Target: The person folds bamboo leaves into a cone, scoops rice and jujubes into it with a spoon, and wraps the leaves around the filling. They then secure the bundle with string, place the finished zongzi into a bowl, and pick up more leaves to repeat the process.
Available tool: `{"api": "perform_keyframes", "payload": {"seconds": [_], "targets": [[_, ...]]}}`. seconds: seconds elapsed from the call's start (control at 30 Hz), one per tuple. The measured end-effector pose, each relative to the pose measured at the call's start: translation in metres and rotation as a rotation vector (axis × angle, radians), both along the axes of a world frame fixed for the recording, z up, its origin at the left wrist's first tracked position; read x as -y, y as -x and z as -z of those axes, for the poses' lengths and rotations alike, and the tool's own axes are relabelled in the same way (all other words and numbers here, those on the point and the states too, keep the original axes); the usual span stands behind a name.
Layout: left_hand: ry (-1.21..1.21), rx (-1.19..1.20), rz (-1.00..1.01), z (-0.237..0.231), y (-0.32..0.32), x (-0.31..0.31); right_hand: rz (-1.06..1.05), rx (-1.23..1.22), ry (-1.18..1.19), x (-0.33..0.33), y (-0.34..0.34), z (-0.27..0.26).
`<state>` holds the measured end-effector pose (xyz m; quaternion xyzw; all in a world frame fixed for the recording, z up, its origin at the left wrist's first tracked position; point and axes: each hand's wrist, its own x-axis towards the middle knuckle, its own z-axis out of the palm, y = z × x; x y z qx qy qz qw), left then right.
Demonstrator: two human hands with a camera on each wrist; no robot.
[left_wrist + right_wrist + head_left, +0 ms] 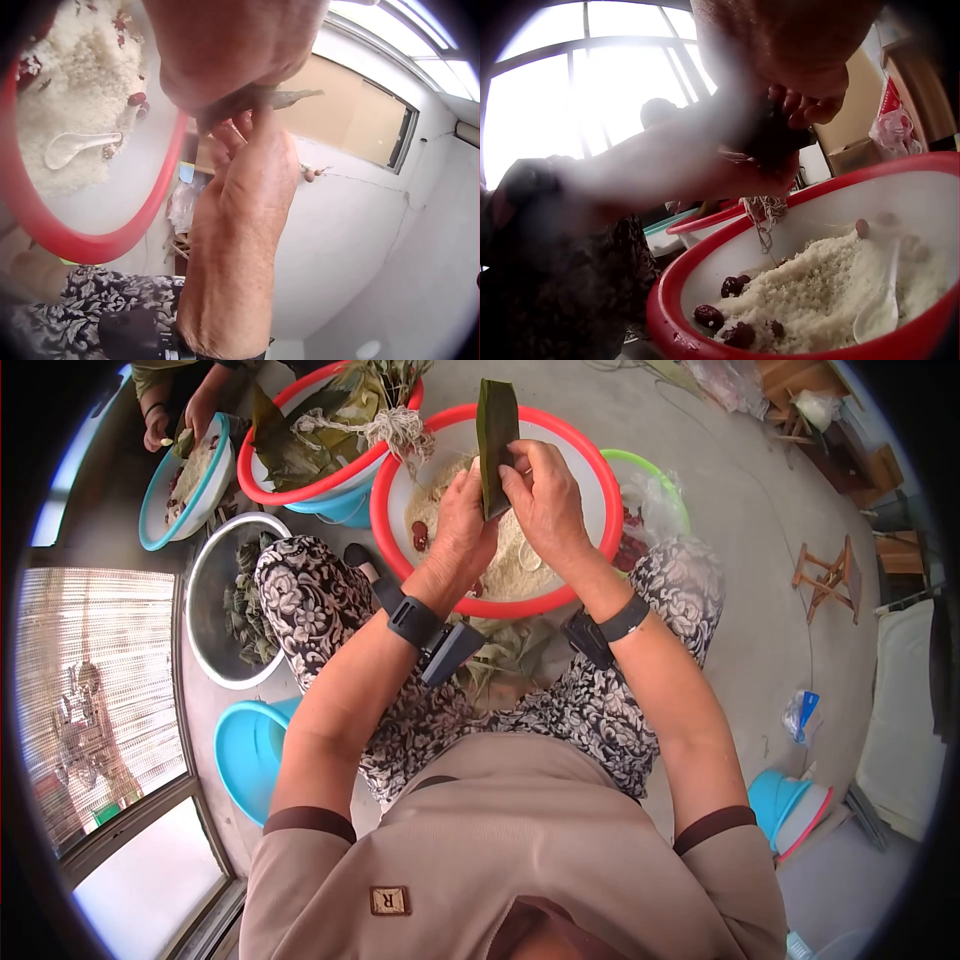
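Both hands hold a long, dark green bamboo leaf (pixel 497 440) upright over a red-rimmed white basin (pixel 610 490). My left hand (pixel 462 525) grips the leaf's near left side, and its palm is partly hidden. From the right, my right hand (pixel 548 495) pinches the leaf between thumb and fingers. Below them in the basin lies white rice (pixel 817 277) with dark red dates (pixel 709 316) along its edge. A white spoon (pixel 881 304) rests on the rice. In the right wrist view the leaf is dark and mostly covered by the hands.
Left stands a steel bowl (pixel 205 635) of wrapped leaf bundles (pixel 245 600). Beyond it, a red-rimmed basin (pixel 262 485) holds leaves and white string (pixel 375 430). Another person's hand (pixel 157 428) is over a blue-rimmed basin (pixel 150 530). A folding stool (pixel 830 578) stands right.
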<state>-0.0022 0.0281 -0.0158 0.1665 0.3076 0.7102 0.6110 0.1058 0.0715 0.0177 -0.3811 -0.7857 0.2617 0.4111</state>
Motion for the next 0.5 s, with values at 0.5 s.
{"api": "perform_keyframes", "payload": {"seconds": [0.5], "targets": [[0.045, -0.008, -0.090, -0.0110, -0.0087, 0.0026, -0.046, 0.073, -0.017, 0.0081, -0.0013, -0.0027]]}}
